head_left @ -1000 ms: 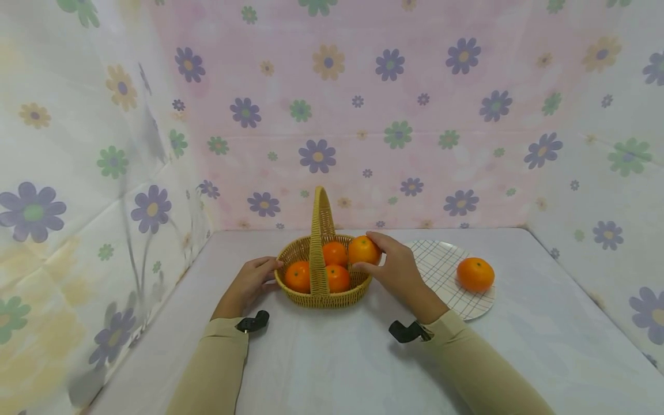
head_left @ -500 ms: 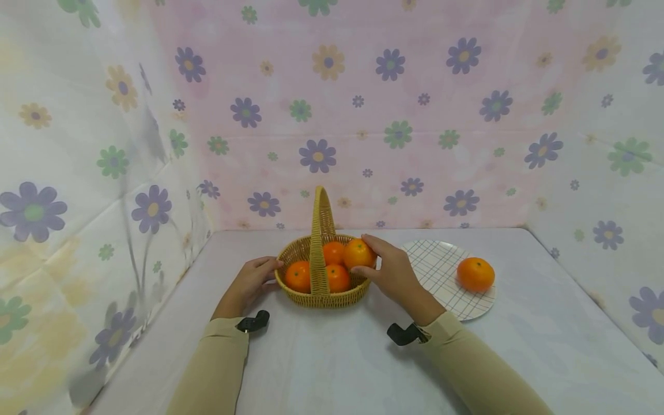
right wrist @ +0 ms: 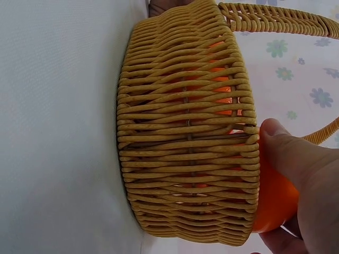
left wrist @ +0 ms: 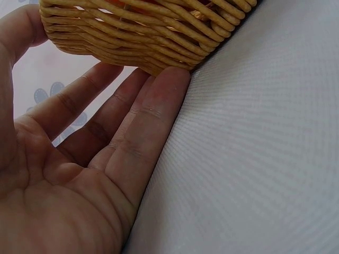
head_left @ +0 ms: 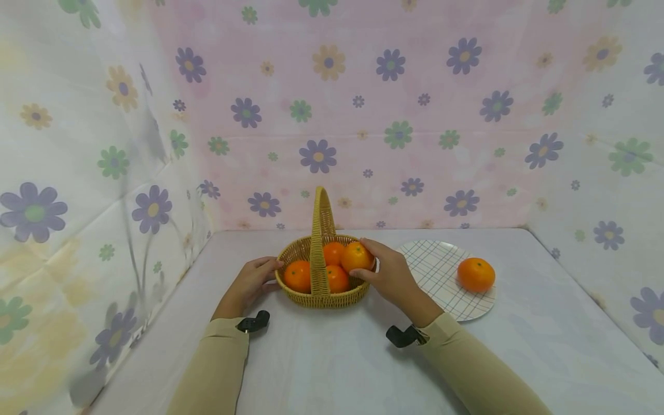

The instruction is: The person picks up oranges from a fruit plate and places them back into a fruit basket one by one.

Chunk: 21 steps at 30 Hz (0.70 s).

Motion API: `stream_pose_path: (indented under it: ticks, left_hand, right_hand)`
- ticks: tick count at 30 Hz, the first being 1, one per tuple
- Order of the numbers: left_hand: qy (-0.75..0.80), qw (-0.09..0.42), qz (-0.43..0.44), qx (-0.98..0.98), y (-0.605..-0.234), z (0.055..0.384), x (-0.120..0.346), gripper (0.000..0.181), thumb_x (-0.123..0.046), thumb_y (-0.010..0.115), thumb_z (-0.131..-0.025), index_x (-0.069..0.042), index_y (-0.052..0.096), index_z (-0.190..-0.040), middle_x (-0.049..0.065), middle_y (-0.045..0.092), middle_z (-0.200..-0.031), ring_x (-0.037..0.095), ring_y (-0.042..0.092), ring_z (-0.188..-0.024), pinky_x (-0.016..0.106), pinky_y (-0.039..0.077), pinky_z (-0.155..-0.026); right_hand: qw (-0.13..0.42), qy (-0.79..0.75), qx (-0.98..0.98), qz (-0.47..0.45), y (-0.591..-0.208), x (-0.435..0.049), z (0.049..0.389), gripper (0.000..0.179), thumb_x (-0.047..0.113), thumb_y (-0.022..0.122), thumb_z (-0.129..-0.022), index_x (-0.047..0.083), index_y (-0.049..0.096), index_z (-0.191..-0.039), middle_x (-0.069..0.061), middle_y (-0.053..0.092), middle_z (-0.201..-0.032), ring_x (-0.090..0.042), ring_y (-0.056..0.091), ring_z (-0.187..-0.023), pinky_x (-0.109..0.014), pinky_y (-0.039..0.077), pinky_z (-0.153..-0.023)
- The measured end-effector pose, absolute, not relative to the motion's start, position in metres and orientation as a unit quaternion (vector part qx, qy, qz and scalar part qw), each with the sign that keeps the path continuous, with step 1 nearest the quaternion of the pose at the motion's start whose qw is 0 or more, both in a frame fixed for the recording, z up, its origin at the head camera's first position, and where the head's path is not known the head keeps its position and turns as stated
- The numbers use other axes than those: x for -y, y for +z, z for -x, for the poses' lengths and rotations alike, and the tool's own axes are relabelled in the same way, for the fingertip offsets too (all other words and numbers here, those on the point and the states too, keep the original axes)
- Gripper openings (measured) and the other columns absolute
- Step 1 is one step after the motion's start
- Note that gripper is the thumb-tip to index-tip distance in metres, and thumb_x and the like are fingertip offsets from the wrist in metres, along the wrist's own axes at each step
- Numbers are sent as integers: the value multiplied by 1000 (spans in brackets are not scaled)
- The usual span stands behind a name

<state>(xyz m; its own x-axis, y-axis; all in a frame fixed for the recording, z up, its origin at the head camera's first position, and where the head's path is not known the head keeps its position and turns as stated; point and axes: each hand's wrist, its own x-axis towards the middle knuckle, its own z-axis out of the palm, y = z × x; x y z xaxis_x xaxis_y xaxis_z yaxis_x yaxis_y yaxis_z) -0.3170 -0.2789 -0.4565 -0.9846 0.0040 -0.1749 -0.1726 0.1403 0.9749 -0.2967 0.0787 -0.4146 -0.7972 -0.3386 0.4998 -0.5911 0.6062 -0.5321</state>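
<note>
A yellow-brown wicker basket with a tall arched handle stands on the table, several oranges inside. My right hand holds an orange low at the basket's right end, thumb on the near side and fingers on the far side. In the right wrist view that orange sits partly below the rim, beside the thumb. My left hand holds the basket's left end. Its thumb is at the rim and its other fingers touch low on the wicker wall.
To the right lies a white checked plate, with one orange on its right part. A white cloth covers the table. Flower-printed sheets rise behind and at both sides.
My right hand has moved left and slightly down, lowering its orange into the basket's right end against the other oranges. The left hand and the basket have stayed in place.
</note>
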Motion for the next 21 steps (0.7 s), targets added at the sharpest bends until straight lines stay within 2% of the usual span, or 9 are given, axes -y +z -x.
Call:
stream_pose_path:
  ticks: [21]
  left_hand:
    - [643,69,54,-761,-455,315,278,55,-41,67,-99,-4,62,-138,14,58,-145,23,68,-116,39,62,-95]
  right_hand:
    - [142,357,889,-249,-421,-76,297,75,38,84,-84,7,57,-147,-10,63,-145,-29,60,-134,-45,53,-110]
